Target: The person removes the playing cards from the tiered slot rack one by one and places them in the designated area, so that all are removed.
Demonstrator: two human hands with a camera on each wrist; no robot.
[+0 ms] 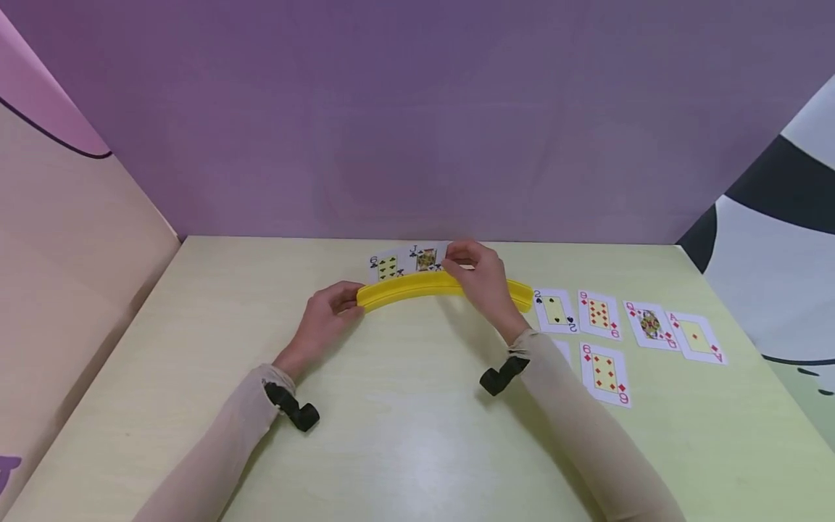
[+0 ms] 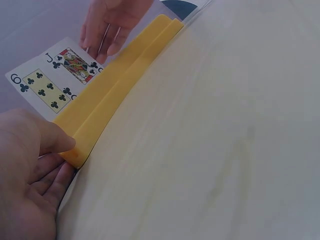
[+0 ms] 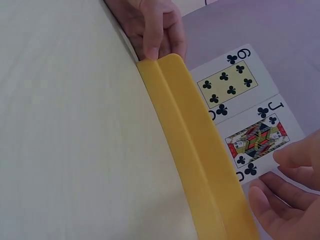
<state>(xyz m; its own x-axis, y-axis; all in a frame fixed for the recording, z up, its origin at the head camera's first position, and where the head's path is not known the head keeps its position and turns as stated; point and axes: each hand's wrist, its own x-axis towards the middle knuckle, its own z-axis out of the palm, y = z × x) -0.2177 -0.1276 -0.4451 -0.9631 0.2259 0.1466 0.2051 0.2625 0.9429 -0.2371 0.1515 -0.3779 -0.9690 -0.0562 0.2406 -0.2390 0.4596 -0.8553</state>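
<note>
Head view has the yellow holder [image 1: 411, 284] near the far edge of the table [image 1: 404, 406], bowed toward that edge. Out of it rise the six of clubs [image 1: 387, 268] and the jack of clubs [image 1: 426, 259], side by side, their lower parts hidden behind its front. At the holder's left end, the left hand [image 1: 322, 319] grips it between thumb and fingers. Thumb and fingers of the right hand [image 1: 483, 279] are loosely bent at the jack's right edge; whether they pinch it I cannot tell. Toward the table's right edge lie a black two [image 1: 554, 310], just beside the holder's right end, a queen [image 1: 650, 324], an ace [image 1: 696, 336] and other cards, one partly hidden by the right sleeve [image 1: 574, 413].
</note>
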